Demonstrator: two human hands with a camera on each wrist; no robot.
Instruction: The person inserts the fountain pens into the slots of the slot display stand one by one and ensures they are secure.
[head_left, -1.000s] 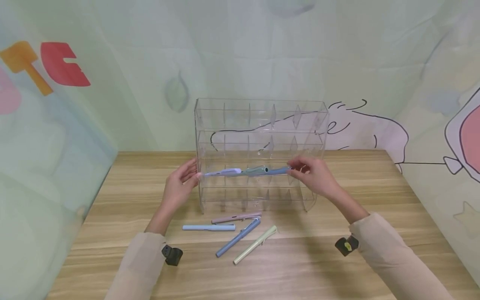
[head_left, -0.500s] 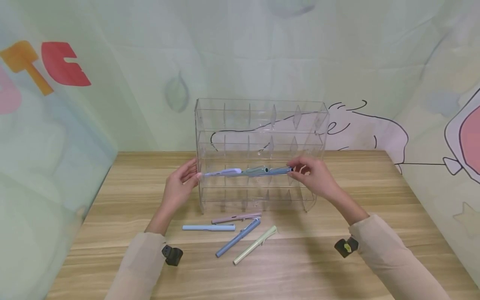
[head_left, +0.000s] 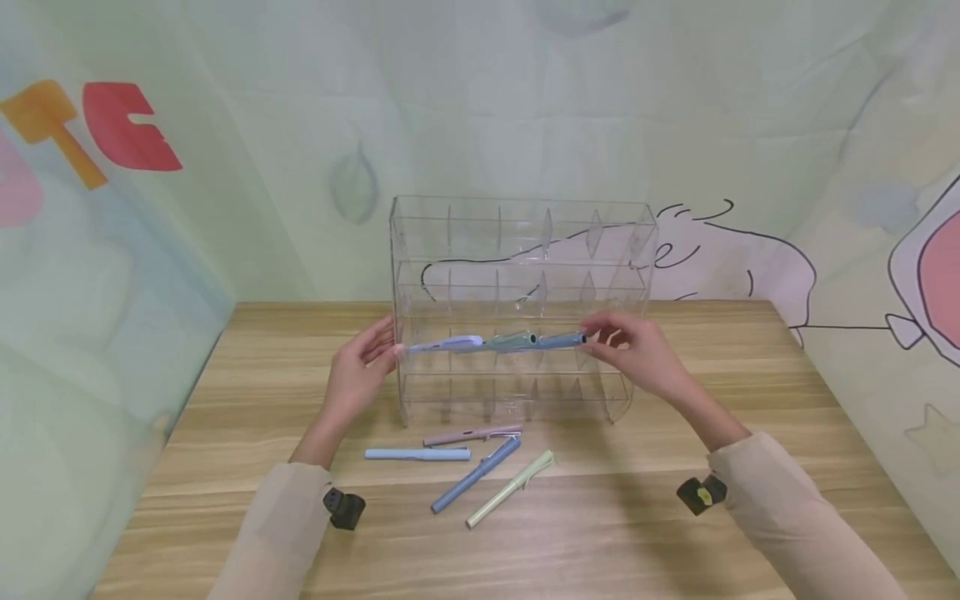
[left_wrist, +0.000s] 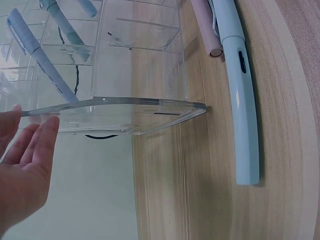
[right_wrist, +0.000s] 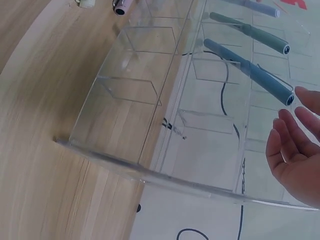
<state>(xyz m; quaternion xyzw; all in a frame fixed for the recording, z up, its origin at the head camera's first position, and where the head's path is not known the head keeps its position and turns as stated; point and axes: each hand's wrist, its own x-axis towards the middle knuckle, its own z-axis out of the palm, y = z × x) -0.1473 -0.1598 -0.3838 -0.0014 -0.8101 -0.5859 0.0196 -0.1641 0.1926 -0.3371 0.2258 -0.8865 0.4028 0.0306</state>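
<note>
A clear acrylic rack [head_left: 393,258] with rows of divided compartments stands upright on the table. Its left side panel is gripped by my left hand [head_left: 360,362], thumb in front and fingers behind. In one of its lower rows lie three pens, tilted end to end: a lavender pen [head_left: 457,343], a green pen [head_left: 512,342] and a blue pen [head_left: 562,341]. My right hand [head_left: 633,350] is beside the blue pen's capped end, its fingers loosely bent. In the right wrist view a small gap shows between the fingertips [right_wrist: 300,111] and that blue pen [right_wrist: 270,85].
In front of the rack, on the wooden table [head_left: 600,533], lie a mauve pen [head_left: 465,437], a light blue pen [head_left: 416,455], a darker blue pen [head_left: 476,475] and a pale green pen [head_left: 510,490]. A printed cloth [head_left: 480,108] hangs behind.
My right hand has let go of the blue pen and drawn slightly to the right. The pen stays in the rack; my left hand has not moved.
</note>
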